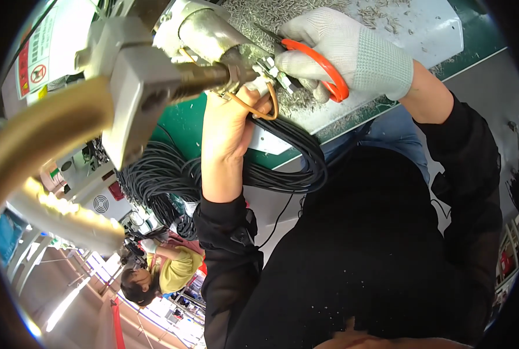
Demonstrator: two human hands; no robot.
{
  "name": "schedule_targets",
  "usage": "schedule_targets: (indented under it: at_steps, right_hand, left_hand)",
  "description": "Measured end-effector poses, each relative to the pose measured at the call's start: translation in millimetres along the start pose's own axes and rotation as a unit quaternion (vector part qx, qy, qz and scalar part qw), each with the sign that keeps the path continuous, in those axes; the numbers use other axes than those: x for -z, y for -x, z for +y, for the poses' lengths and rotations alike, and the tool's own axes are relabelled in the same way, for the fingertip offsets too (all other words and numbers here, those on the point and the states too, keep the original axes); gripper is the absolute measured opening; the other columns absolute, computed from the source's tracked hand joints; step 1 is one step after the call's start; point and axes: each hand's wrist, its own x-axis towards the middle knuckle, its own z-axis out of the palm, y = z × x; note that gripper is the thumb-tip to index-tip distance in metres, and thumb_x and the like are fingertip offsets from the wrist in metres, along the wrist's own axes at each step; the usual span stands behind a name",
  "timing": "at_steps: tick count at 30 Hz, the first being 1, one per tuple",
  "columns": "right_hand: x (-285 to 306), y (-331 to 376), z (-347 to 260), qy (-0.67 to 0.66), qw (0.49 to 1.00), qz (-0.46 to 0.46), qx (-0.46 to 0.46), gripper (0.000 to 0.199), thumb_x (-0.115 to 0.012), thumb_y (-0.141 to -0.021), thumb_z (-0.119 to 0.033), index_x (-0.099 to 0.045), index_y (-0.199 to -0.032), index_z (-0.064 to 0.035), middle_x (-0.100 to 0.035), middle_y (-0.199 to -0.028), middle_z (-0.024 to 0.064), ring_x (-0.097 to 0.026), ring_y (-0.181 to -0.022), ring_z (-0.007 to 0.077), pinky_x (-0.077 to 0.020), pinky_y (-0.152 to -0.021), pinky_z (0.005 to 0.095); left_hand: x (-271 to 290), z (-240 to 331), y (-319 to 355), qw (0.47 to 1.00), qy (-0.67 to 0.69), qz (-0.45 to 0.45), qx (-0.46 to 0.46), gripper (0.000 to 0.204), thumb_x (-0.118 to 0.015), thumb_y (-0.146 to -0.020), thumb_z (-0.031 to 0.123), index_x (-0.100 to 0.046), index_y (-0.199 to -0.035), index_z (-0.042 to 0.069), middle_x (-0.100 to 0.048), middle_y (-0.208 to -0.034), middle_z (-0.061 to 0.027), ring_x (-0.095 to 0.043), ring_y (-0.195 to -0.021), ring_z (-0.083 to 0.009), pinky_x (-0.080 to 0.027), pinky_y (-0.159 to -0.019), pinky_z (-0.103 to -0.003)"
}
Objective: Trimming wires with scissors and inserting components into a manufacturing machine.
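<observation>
My left hand (229, 125) is bare and closed around a bundle of black cables (297, 157) and a thin brown wire loop (258, 109). It holds the cable ends up by small white connectors (274, 71) at the metal nozzle of a grey machine (204, 72). My right hand (349, 49) wears a white knit glove and grips orange-handled scissors (324, 67), whose blades point left toward the connectors. The blade tips are hidden among the wires.
A white board (428, 35) strewn with several small wire clippings lies on a green table mat (181, 125). A large coil of black cable (157, 180) hangs to the left. Another person in a yellow top (175, 269) works at the lower left.
</observation>
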Motion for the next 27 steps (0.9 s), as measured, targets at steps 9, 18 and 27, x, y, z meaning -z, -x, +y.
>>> schedule_targets:
  at_steps: [9, 18, 27]
  right_hand:
    - [-1.8, -6.8, -17.5, -0.147, 0.969, -0.068, -0.188, 0.028, -0.057, -0.088, -0.022, -0.055, -0.072, 0.0016, -0.053, -0.052, 0.0046, -0.056, -0.042, 0.0104, -0.0437, -0.040, 0.0234]
    - [-7.9, -3.4, -20.6, -0.110, 0.981, -0.033, -0.157, 0.026, -0.056, -0.087, -0.022, -0.056, -0.077, 0.0025, -0.053, -0.053, 0.0062, -0.057, -0.043, 0.0116, -0.0456, -0.042, 0.0256]
    - [-12.9, -3.3, -1.9, 0.211, 0.944, 0.009, 0.252, 0.026, -0.056, -0.087, -0.021, -0.055, -0.075, 0.0016, -0.054, -0.052, 0.0078, -0.058, -0.044, 0.0128, -0.0461, -0.043, 0.0255]
  left_hand:
    - [-14.3, 13.3, 9.3, 0.942, -0.311, 0.098, -0.085, 0.021, -0.074, -0.078, 0.012, -0.061, -0.089, -0.001, -0.060, -0.081, -0.0043, -0.057, -0.077, -0.0139, -0.049, -0.068, -0.028]
    - [-18.0, -2.4, 11.4, 0.927, -0.320, 0.155, -0.119, 0.022, -0.073, -0.077, 0.011, -0.063, -0.092, -0.002, -0.063, -0.085, -0.0055, -0.056, -0.071, -0.0104, -0.048, -0.064, -0.026]
    - [-15.2, -9.7, 12.7, 0.924, -0.320, 0.145, -0.150, 0.018, -0.067, -0.077, 0.006, -0.063, -0.092, -0.002, -0.062, -0.084, -0.0033, -0.055, -0.069, -0.0099, -0.047, -0.064, -0.024]
